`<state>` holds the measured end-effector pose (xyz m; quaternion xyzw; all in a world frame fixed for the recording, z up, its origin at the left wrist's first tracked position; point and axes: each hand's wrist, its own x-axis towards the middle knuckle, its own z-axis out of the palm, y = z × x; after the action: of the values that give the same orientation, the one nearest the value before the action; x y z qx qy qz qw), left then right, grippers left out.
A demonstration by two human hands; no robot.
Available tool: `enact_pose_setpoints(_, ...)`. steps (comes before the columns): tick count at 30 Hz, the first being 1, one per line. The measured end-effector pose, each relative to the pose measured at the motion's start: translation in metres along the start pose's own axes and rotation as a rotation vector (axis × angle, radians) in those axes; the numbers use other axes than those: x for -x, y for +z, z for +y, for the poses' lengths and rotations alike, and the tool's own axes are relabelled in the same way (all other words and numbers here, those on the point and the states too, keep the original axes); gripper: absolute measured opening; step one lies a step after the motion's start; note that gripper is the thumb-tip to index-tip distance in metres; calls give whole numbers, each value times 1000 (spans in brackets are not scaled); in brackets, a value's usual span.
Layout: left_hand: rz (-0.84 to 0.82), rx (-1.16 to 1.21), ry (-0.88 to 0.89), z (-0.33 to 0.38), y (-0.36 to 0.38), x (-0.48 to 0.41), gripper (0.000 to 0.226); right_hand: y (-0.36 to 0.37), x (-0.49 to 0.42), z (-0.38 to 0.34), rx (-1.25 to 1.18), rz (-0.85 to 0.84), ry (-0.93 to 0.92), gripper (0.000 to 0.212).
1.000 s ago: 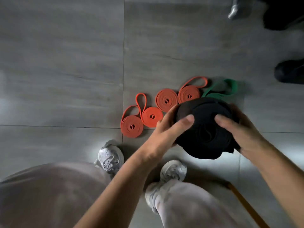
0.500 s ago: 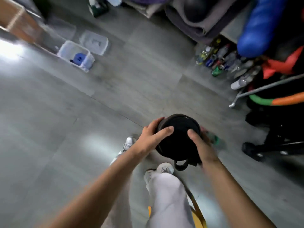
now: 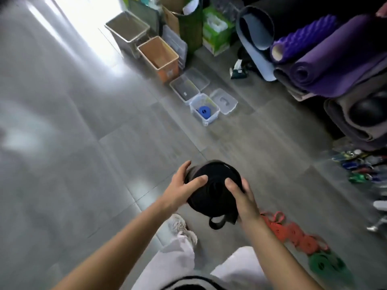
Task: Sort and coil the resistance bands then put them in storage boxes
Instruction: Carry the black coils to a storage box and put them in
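Up and to the left of the black coil of resistance bands (image 3: 213,191), a grey bin (image 3: 127,26) and an orange bin (image 3: 159,57) stand side by side on the grey floor (image 3: 83,143). The left hand (image 3: 182,193) grips the coil's left edge, fingers curled behind it and thumb pressed on its flat face. Beyond the coil, two clear storage boxes sit touching on the floor: the farther box (image 3: 186,91) and the nearer box (image 3: 210,119), which holds a blue coiled band (image 3: 204,111), with a lid (image 3: 225,101) just beside it. The black coil is held in the air between both hands, a loose loop hanging below it. The right hand (image 3: 245,199) clasps its right edge, thumb on the face. Lower right of the coil, red coiled bands (image 3: 293,233) and a green coiled band (image 3: 322,264) lie on the floor; upper right, rolled purple mats (image 3: 335,65) are stacked.
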<state>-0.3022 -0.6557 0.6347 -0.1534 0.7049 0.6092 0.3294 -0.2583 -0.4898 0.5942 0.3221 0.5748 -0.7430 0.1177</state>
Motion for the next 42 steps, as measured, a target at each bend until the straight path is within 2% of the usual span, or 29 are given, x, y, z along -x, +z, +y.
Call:
enact_pose_setpoints(2,55,43,5,15,-54,-12,76,59,-16,-11,-20,-38,14,53)
enact_pose_setpoints(6,83,99,7,46,-140,-35,88,148,-51,-44,3,-102,17,69)
enact_pose_setpoints(11,89,136,24,85,-222,-89,93,233,-113,-80,-21,-162,27,56)
enact_pose_setpoints(16,128,102,-13,149,-326,-171,96,343,-205,-120,-17,-203,49,68)
enact_pose_setpoints(25,216,133,12,281,-504,-299,87,538,-342,-230,69,-255,12,68)
enact_pose_setpoints(28,183,108,0,312,-549,-345,91,584,-385,-249,43,-218,10,68)
enact_pose_setpoints(32,110,33,-39,348,-607,-419,80,641,-444,-263,-19,-114,23,69)
enact_pose_setpoints(38,-26,-195,-45,422,-692,-525,81,741,-518,-286,-181,55,14,65)
enact_pose_setpoints(41,-98,-297,-73,453,-712,-569,85,768,-542,-298,-279,178,35,78)
enact_pose_setpoints(42,-131,-323,-74,461,-714,-583,83,772,-553,-302,-299,210,38,76)
